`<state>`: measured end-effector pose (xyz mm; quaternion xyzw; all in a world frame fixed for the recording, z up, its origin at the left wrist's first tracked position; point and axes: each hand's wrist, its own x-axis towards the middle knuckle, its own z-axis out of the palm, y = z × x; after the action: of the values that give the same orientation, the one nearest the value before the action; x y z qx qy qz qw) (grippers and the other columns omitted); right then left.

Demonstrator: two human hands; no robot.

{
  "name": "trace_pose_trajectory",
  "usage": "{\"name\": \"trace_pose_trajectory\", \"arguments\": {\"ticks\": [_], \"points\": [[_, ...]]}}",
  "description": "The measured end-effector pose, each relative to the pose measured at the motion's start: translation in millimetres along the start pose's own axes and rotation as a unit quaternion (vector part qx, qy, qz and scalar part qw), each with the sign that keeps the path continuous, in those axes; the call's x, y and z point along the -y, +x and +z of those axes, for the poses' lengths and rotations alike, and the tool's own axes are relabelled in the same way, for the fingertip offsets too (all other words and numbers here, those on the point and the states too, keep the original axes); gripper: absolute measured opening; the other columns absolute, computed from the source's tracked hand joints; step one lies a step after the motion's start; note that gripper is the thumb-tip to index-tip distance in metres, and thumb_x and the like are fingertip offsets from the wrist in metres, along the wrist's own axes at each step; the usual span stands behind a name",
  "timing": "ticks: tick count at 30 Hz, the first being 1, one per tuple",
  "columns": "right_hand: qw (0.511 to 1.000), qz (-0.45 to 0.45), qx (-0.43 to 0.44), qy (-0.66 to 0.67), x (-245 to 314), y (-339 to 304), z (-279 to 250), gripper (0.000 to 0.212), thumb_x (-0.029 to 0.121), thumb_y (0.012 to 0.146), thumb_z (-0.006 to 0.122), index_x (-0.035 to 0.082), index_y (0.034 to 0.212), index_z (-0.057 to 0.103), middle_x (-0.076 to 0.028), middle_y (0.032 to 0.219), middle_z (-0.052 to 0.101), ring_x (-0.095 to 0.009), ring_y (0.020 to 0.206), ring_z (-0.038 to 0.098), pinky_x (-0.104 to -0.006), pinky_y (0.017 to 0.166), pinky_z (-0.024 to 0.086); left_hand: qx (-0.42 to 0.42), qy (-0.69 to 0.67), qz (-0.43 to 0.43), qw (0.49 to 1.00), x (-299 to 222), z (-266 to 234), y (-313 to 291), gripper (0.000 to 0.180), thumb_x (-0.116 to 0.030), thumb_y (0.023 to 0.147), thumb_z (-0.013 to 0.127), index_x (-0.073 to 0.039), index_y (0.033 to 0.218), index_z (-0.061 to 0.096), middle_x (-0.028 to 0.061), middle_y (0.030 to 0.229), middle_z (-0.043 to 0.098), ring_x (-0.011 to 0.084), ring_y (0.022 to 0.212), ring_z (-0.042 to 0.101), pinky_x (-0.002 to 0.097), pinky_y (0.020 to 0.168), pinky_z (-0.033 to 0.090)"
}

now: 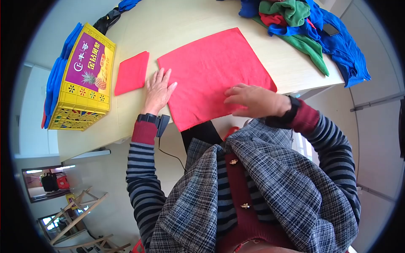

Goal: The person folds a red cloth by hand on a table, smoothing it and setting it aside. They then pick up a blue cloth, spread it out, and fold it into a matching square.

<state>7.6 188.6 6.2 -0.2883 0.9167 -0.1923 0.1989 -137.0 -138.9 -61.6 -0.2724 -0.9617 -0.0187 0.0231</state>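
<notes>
We are seeing a red cloth [215, 67] lying spread out nearly flat on the pale table [168, 21], its near edge reaching the table's near side and one corner pointing down toward the wearer's lap. On its left edge the left hand [157, 92] is resting with fingers extended and slightly parted, gripping nothing, the fingertips touching the cloth. Over the right part the right hand [255, 101] is lying open, its fingers loosely curved and pointing left (a little blurred, so we are not able to tell how firmly it is pressing). Just left of the left hand, a folded red cloth [131, 74] is lying in a smaller, neat shape. Farther left, we are seeing a yellow crate [80, 119] standing with a purple panel and a pineapple picture on its side, while folded blue cloths [54, 86] are showing along its left edge. Toward the far right, a loose heap is lying crumpled, with a green cloth [291, 14] on top and a blue cloth [344, 52] draping over the table's edge. Below, striped sleeves [145, 168] and a checked garment [291, 168] are covering the wearer.
</notes>
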Motion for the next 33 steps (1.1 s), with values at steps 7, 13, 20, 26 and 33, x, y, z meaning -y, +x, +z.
{"name": "trace_pose_trajectory", "arguments": {"ticks": [7,13,20,26,33], "points": [[0.968,0.135,-0.201,-0.072,-97,90,-27,0.061,0.049,0.101,0.051,0.014,0.15,0.046,-0.018,0.158,0.039,-0.041,0.139,0.043,-0.0535,0.11,0.041,0.006,-0.036,0.027,0.999,-31,-3,32,0.072,-0.058,0.103,0.043,-0.017,0.161,0.028,0.0154,0.168,0.021,0.035,0.156,0.015,0.06,0.123,0.015],[0.951,0.229,-0.135,-0.16,-104,123,-30,0.072,0.061,0.102,0.039,0.019,0.16,0.03,-0.016,0.166,0.025,-0.043,0.151,0.024,-0.0588,0.118,0.026,0.049,-0.035,-0.027,0.998,-22,7,46,0.078,-0.064,0.101,0.041,-0.018,0.162,0.026,0.0147,0.169,0.017,0.0364,0.156,0.011,0.0633,0.122,0.012],[0.944,0.242,-0.132,-0.183,-134,144,-53,0.075,0.064,0.102,0.033,0.02,0.162,0.024,-0.014,0.168,0.022,-0.043,0.154,0.017,-0.0588,0.123,0.016,0.029,-0.056,-0.051,0.997,6,16,97,0.075,-0.062,0.102,0.041,-0.02,0.162,0.024,0.0114,0.17,0.015,0.0347,0.157,0.009,0.0611,0.122,0.01],[0.94,0.241,-0.147,-0.191,-162,165,-59,0.076,0.066,0.101,0.034,0.022,0.162,0.024,-0.011,0.169,0.019,-0.041,0.155,0.015,-0.0587,0.122,0.016,0.019,-0.071,-0.069,0.995,21,18,127,0.076,-0.063,0.101,0.041,-0.02,0.162,0.025,0.0117,0.17,0.015,0.0345,0.157,0.008,0.0636,0.122,0.008],[0.936,0.247,-0.134,-0.209,-155,167,-56,0.075,0.064,0.1,0.038,0.021,0.161,0.027,-0.012,0.167,0.024,-0.041,0.153,0.02,-0.0598,0.119,0.023,0.041,-0.037,-0.084,0.995,7,16,124,0.074,-0.062,0.102,0.041,-0.021,0.162,0.026,0.0106,0.17,0.016,0.034,0.156,0.012,0.0656,0.12,0.012]]}}
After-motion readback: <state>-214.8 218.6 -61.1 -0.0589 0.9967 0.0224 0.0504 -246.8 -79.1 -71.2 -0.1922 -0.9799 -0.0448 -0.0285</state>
